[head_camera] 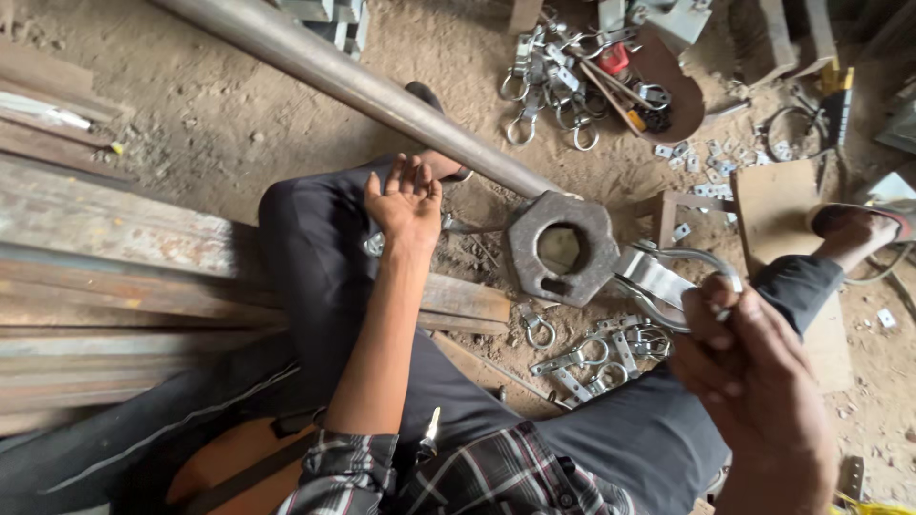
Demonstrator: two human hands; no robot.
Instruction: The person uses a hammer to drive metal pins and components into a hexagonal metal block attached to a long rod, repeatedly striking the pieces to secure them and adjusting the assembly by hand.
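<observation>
Steel lies everywhere on the dusty dirt floor (239,124), and the plainest marker is the thick hexagonal iron block (561,248) with a round hole through it, resting in the dirt at the end of a long grey pipe (353,81) that runs away up and to the left of it. Just to the right of the block, the right hand (754,381) is closed, its fingertips pinching a bent metal clamp (668,281) whose flat strap and curved loop almost touch the block's edge. To the left of the block, the left hand (405,205) is spread open, fingers slightly apart, resting on the person's dark trouser knee (305,248) with a small shiny metal piece (374,244) partly hidden just beneath it; what that piece is cannot be told. Below the block, between the legs, lies a scatter of loose ring clamps (587,358). Above the block, beyond the pipe, sits a second heap of ring clamps (549,91) beside a rusty shovel blade (668,86). Far left of the block, rusty flat steel bars (105,257) are stacked under the leg.
</observation>
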